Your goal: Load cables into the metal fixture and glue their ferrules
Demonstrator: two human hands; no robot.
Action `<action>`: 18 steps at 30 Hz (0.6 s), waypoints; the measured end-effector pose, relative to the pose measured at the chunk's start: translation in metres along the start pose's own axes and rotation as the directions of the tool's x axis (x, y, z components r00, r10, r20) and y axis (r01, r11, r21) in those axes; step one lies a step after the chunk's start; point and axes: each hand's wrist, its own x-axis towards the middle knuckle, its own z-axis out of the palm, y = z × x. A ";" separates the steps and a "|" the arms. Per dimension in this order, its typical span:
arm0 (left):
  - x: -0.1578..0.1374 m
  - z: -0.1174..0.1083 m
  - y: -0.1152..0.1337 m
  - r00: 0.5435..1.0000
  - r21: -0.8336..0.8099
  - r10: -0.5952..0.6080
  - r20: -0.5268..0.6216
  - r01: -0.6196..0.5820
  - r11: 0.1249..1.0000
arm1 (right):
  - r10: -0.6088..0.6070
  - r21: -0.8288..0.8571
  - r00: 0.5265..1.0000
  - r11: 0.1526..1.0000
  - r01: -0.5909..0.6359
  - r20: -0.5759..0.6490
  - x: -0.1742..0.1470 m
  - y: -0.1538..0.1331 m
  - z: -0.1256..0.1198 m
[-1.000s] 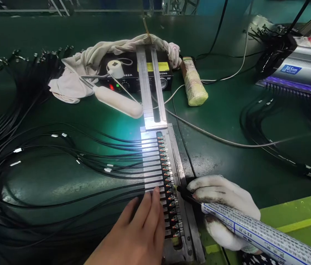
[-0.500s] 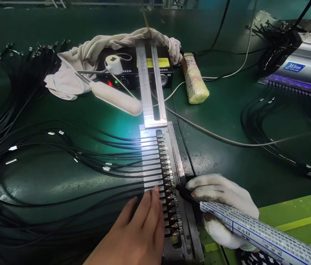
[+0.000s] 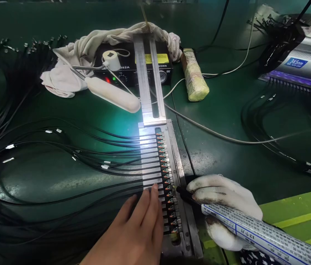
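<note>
My bare left hand [image 3: 139, 224] lies with its fingers stretched over the metal fixture [image 3: 178, 158], fingertips on the black cables in its slots. A row of small cable ends [image 3: 168, 181] with orange and green bits and metal tips runs along the fixture. In a stained white glove, my right hand [image 3: 224, 193] is closed round a glue syringe [image 3: 254, 232] with a printed white label and blue lines. Its black nozzle [image 3: 184, 193] points left at the row, close to one cable end; whether it touches is too small to tell.
A lit white lamp [image 3: 114, 95] hangs over the fixture's far end. Behind stands a black dispenser box [image 3: 128, 70] with a twisted cloth [image 3: 111, 36] on top. A wrapped block [image 3: 195, 79] and a 365nm curing lamp [image 3: 307, 64] are at right; bundled cables [image 3: 14, 77] at left.
The syringe's nozzle has shifted slightly right and down, from one cable end towards the one nearer me. My left hand stays on the fixture. The whole view has moved a little.
</note>
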 end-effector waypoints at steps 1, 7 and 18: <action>0.000 0.000 0.000 1.000 0.000 0.003 -0.001 -0.003 1.000 | 0.000 -0.002 1.000 1.000 0.000 0.002 0.001 0.000 0.000; 0.002 -0.003 -0.001 1.000 0.012 0.007 0.003 -0.008 1.000 | 0.012 -0.011 1.000 1.000 -0.012 -0.007 0.003 -0.002 0.000; 0.004 -0.005 -0.001 1.000 0.006 -0.007 0.010 0.007 1.000 | 0.015 0.003 1.000 1.000 -0.015 -0.001 0.001 -0.001 -0.001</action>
